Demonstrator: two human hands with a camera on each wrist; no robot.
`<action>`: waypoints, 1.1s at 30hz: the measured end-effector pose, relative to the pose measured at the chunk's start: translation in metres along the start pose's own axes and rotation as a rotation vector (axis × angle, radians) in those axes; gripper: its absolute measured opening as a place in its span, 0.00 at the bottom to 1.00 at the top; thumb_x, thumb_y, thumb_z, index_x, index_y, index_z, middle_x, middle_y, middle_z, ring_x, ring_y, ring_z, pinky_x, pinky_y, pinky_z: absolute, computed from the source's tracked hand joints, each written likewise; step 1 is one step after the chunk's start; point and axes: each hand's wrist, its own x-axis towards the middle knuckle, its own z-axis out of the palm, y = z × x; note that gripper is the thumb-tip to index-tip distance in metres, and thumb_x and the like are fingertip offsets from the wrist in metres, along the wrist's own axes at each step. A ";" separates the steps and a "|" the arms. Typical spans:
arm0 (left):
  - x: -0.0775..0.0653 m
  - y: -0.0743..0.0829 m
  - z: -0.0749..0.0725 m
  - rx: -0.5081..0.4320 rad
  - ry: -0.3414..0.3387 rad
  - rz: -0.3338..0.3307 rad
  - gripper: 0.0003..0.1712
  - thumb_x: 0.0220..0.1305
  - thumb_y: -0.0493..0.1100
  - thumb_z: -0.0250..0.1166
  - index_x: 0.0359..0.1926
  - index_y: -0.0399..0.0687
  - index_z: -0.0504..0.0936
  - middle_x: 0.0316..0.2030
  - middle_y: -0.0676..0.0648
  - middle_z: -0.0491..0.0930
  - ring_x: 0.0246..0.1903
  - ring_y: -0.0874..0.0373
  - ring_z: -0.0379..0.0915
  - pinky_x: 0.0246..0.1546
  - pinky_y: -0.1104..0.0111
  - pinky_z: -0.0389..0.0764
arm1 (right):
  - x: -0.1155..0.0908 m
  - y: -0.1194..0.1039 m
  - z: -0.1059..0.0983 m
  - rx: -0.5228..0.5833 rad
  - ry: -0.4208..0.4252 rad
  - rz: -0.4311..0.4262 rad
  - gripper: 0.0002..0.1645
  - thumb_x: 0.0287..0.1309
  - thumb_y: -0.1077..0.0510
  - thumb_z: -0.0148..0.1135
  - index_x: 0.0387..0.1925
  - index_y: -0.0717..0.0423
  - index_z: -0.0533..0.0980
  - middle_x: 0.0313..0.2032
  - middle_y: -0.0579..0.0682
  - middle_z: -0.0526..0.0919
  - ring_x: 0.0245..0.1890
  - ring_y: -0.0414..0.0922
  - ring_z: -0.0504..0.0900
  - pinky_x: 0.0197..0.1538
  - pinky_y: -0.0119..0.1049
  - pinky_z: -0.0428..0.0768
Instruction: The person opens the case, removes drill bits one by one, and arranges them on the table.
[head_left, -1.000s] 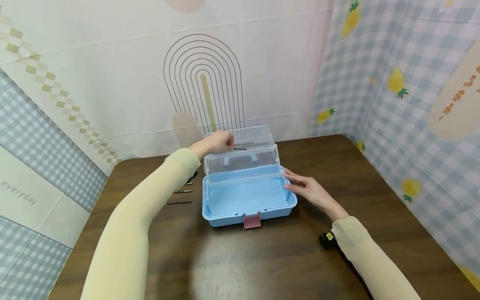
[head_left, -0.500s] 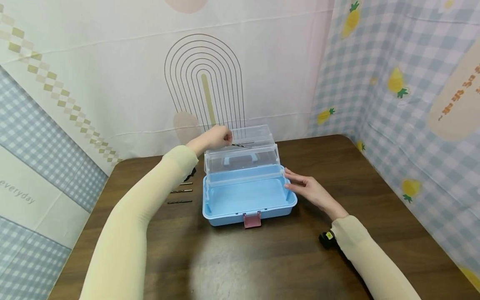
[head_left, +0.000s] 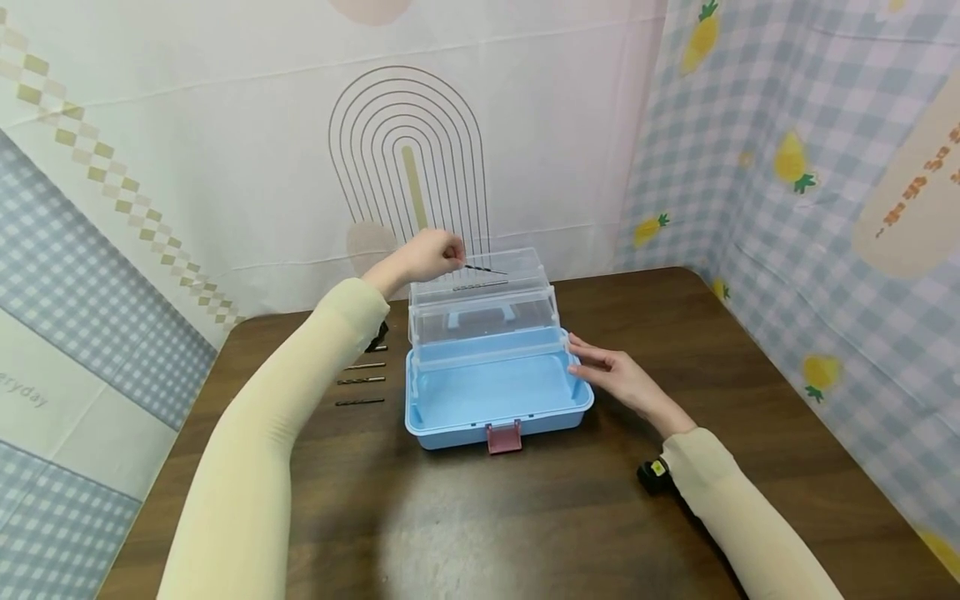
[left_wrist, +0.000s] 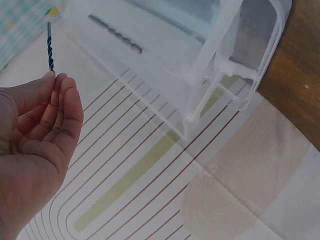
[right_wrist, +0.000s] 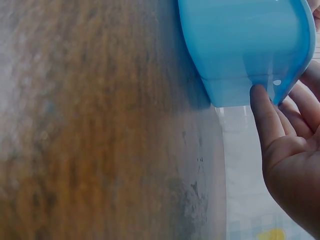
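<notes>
My left hand is raised over the upper clear tray of a light blue tool box. Between thumb and fingertips it pinches a dark twist drill bit, which points away from the hand. A second drill bit lies in that upper tray. On the box's right side, my right hand rests with extended fingers. In the right wrist view its thumb touches the blue side wall while the other fingers reach round the far edge, their tips partly hidden.
Several more drill bits lie in a row on the wooden table, left of the box and partly behind the left sleeve. A pink latch hangs at the box front. Patterned cloth covers the walls behind.
My left hand has risen with the pinched drill bit, up from the upper tray. The other bit stays in the tray. My right hand keeps its place on the box.
</notes>
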 end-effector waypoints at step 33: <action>-0.083 -0.054 -0.038 -0.190 0.177 -0.114 0.04 0.70 0.34 0.62 0.36 0.38 0.80 0.32 0.43 0.81 0.34 0.52 0.76 0.35 0.65 0.74 | -0.002 -0.002 0.000 -0.007 -0.002 0.025 0.36 0.68 0.44 0.63 0.72 0.49 0.68 0.76 0.41 0.57 0.77 0.49 0.51 0.72 0.56 0.59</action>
